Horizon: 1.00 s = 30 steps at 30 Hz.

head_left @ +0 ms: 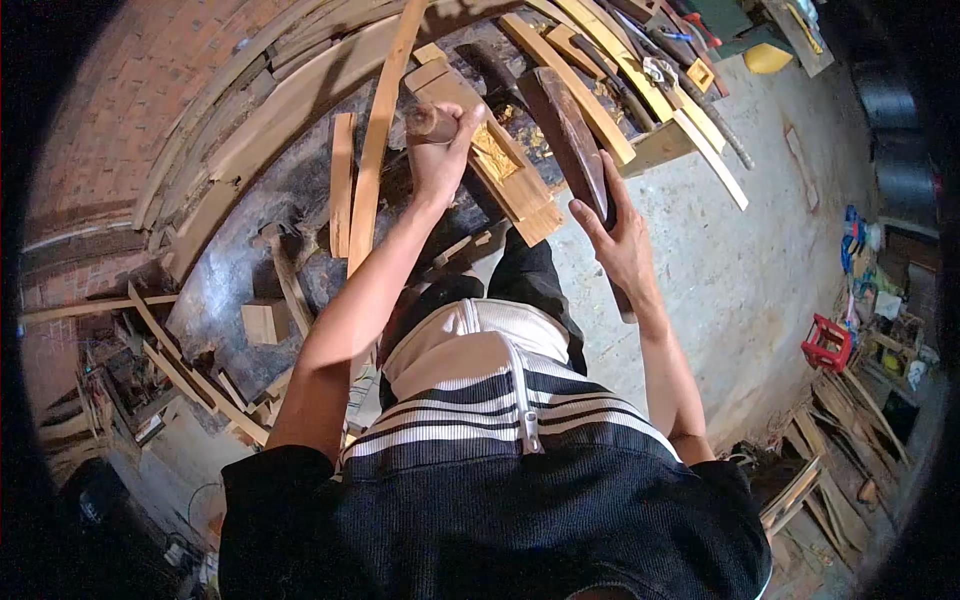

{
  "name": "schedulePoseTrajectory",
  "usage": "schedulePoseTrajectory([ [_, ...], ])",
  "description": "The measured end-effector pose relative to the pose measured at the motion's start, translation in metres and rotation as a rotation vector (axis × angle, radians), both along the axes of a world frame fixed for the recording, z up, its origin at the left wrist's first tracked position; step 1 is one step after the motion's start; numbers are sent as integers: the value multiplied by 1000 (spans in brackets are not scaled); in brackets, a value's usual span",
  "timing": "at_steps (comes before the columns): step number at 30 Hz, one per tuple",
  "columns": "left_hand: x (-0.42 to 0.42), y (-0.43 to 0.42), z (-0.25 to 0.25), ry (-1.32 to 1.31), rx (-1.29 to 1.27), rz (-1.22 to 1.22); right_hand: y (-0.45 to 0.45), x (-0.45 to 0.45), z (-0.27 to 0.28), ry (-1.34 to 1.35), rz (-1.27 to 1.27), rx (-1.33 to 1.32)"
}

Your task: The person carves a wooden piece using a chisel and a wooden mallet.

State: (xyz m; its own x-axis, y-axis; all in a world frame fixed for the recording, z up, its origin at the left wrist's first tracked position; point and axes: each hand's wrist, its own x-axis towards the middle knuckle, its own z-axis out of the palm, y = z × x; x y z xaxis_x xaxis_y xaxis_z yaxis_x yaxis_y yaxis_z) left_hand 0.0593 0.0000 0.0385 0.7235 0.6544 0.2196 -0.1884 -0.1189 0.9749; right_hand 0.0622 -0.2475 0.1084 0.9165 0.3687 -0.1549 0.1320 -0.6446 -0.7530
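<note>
Concrete floor (715,270), gripped handle (432,122), lower end hidden

Brick wall (130,110), grey concrete floor (720,270), wood pieces (838,430) heaped lower right.

A dark, scuffed workbench (225,285) carried most of the woodwork. A mortised wooden piece (525,190) lay across it, its near end jutting past the front edge. Pale shavings (540,135) were scattered beside that piece. Toward the bench's left part lay a squared wooden block (265,322), just beside a wooden-handled tool (288,275), and farther along, a short flat batten (342,180). Grey concrete floor (700,270) spread out to the right; on it lay a narrow sliver (800,168), well apart from a red plastic crate (827,343) and, nearer, a heap of loose boards (840,440).
</note>
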Motion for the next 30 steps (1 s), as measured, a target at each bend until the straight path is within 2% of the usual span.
schedulePoseTrajectory([
  [5,-6,-9,-9,9,-65,-46,6,4,-1,5,18,-25],
  [8,-11,-16,-20,72,82,-117,9,7,-8,-108,71,-22],
  [12,-17,-24,-27,95,157,-250,16,11,3,-59,89,7],
  [13,-17,-27,-27,95,157,-250,21,11,12,-95,103,59],
  [15,-20,-37,-24,48,-58,-281,33,8,35,-126,119,113],
  [16,-25,-36,-1,12,158,-256,40,5,51,-176,139,201],
  [17,-24,-37,-2,43,232,-274,46,2,65,-227,156,288],
  [19,-28,-41,0,86,75,-340,52,1,79,-422,254,375],
  [21,-24,-37,-63,26,438,-299,56,-1,81,-595,375,340],
  [22,-17,-44,-60,-144,222,-302,52,-2,75,-547,456,171],
  [23,-28,-38,-56,8,601,-277,53,-2,69,-500,513,-59],
  [25,-25,-27,-58,35,874,-156,53,-1,64,-433,534,-195],
  [27,-24,-14,-35,-60,502,-200,50,2,45,-394,443,3],
  [28,-30,-12,-17,-47,209,-179,48,1,47,-270,371,-44],
  [29,-29,-13,-6,174,-91,-205,47,3,40,-260,325,55],
  [30,-21,-12,-13,-3,-402,-152,46,5,38,-244,282,79],
])
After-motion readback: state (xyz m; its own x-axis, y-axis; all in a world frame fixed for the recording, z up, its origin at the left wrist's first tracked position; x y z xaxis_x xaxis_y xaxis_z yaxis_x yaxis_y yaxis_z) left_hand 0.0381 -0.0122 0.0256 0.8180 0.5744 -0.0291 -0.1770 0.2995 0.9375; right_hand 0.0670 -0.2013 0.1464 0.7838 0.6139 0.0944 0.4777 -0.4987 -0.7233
